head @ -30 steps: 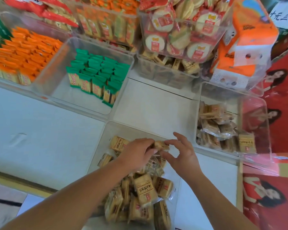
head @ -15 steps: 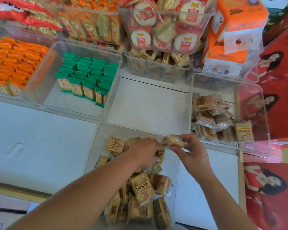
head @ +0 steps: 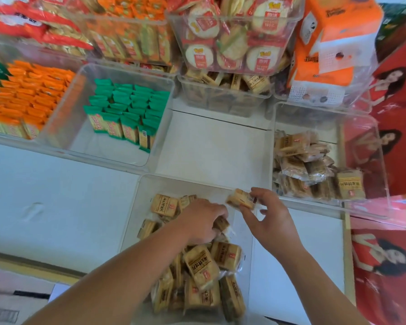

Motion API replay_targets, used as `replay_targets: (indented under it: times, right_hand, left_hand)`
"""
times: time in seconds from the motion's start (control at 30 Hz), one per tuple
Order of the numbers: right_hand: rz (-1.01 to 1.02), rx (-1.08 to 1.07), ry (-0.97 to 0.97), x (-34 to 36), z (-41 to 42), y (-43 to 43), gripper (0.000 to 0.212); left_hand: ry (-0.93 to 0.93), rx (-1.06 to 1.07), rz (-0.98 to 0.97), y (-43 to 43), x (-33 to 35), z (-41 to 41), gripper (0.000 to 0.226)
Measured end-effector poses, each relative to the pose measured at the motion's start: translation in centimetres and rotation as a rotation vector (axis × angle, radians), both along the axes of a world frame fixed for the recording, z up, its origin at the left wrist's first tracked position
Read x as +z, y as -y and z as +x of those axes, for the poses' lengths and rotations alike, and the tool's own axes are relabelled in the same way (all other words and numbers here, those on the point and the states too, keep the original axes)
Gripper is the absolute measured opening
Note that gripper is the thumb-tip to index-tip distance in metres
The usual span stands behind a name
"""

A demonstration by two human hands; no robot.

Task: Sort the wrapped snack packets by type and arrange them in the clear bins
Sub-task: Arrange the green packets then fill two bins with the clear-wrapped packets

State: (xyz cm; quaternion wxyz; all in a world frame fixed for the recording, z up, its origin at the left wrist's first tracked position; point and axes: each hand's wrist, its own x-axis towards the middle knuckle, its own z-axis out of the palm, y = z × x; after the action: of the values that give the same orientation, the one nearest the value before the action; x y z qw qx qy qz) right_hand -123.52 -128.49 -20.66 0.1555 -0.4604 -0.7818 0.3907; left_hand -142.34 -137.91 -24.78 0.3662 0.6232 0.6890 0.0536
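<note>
A clear bin (head: 150, 184) in front of me holds a loose heap of tan wrapped snack packets (head: 202, 266). My left hand (head: 203, 222) reaches down into that heap with its fingers curled on a packet beneath it. My right hand (head: 270, 219) pinches a single tan packet (head: 240, 200) lifted above the bin's far right corner. A second clear bin (head: 361, 127) to the right holds more tan packets (head: 309, 165), stacked at its left and front.
A clear bin of green packets (head: 127, 118) stands at the back left, next to orange packets (head: 26, 95). Stacked bins of round crackers (head: 232, 43) and an orange tissue pack (head: 333, 43) line the back. Bare white tabletop (head: 56, 202) lies to the left.
My right hand took a tan packet from the near bin, lifted it and shifted it right toward the right-hand bin. My left hand stayed in the heap.
</note>
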Motion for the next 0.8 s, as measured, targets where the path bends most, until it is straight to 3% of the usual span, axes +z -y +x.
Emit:
replay_targets:
  times: [0.13,0.3,0.47,0.63,0.7,0.8]
  right_hand:
    - [0.214,0.146,0.216,-1.4,-1.2,0.4,0.036]
    - [0.159,0.180,0.481,-2.4,-3.5,0.2,0.042]
    - [0.217,0.156,0.266,-2.9,-1.9,0.5,0.038]
    - [0.183,0.152,0.213,-2.9,-0.3,1.6,0.042]
    - [0.198,0.107,0.138,-2.6,0.5,2.2,0.036]
    - [0.253,0.058,0.055,-1.7,2.1,3.7,0.028]
  left_hand:
    - [-0.004,0.065,0.044,0.7,-0.2,0.1,0.053]
    - [-0.032,0.177,0.071,1.5,0.0,0.3,0.039]
    - [0.093,0.420,0.014,1.0,0.0,1.0,0.029]
    - [0.078,0.299,0.059,2.4,2.0,0.4,0.028]
    - [0.016,0.230,0.083,4.5,3.8,0.4,0.043]
    - [-0.088,0.017,-0.076,7.4,5.2,1.3,0.077]
